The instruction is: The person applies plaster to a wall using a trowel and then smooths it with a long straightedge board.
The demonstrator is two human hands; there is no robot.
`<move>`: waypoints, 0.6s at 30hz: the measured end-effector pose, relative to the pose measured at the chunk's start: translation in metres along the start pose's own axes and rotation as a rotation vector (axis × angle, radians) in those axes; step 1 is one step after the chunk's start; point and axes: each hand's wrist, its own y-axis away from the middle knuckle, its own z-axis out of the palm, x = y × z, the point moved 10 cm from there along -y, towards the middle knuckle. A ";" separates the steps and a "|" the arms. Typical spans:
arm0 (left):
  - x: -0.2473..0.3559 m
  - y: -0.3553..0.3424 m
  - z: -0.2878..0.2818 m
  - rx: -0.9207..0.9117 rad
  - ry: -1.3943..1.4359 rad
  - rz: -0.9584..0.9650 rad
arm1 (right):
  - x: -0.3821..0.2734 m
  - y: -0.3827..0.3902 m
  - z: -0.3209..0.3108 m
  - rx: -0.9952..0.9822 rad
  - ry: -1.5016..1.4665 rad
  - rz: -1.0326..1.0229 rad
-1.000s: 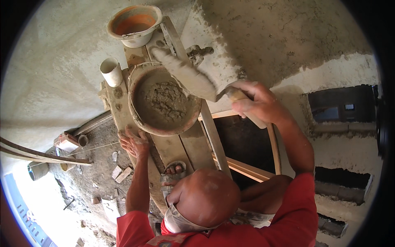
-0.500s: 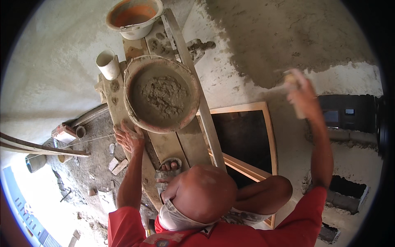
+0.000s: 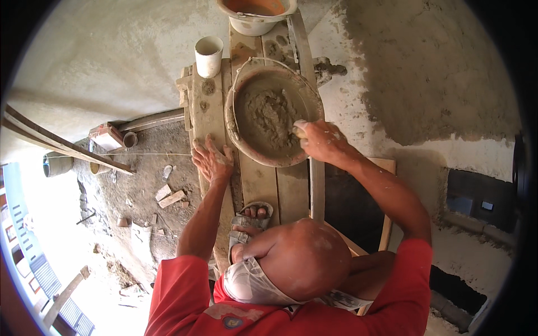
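Note:
A round bucket (image 3: 231, 120) of wet grey mortar (image 3: 269, 115) stands on the wooden planks, its thin wire handle raised over the top. My right hand (image 3: 322, 143) reaches to the right side of its rim, closed round a trowel (image 3: 301, 131); only a bit of the pale handle shows, and the blade is hidden. To the left of the bucket, my left hand (image 3: 213, 161) rests on the outer plank (image 3: 207, 120) with its fingers spread and nothing held. Grey smears mark the fingers of both hands.
A white cup (image 3: 209, 57) and a pale bucket with an orange inside (image 3: 252, 25) stand farther along the planks. My sandaled foot (image 3: 249, 221) is on them too. Broken bricks (image 3: 171, 198) lie on the ground at left. At right is a wall with fresh wet plaster (image 3: 437, 73).
My right hand has come down from near the wall, moving left to the mortar bucket with the trowel. My left hand stays on the plank. The whole view has shifted, with the planks farther right.

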 end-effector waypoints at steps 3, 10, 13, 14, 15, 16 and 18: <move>-0.011 0.003 -0.002 0.005 -0.001 -0.023 | -0.023 0.000 0.001 -0.067 -0.127 0.055; -0.008 0.001 0.009 -0.022 -0.006 -0.024 | 0.033 0.054 0.015 0.271 -0.112 0.022; -0.005 0.008 0.020 -0.002 0.012 -0.006 | 0.041 0.056 0.008 0.188 -0.099 0.067; -0.004 0.008 0.017 0.004 0.059 0.038 | 0.045 0.058 0.005 0.198 -0.127 0.095; -0.012 0.006 0.018 -0.004 -0.003 0.016 | 0.044 0.055 0.003 0.204 -0.153 0.114; -0.014 0.004 0.017 -0.046 -0.072 -0.026 | 0.040 0.051 -0.004 0.196 -0.161 0.108; -0.021 0.002 0.015 0.061 -0.125 -0.029 | 0.036 0.058 -0.024 0.173 -0.196 0.123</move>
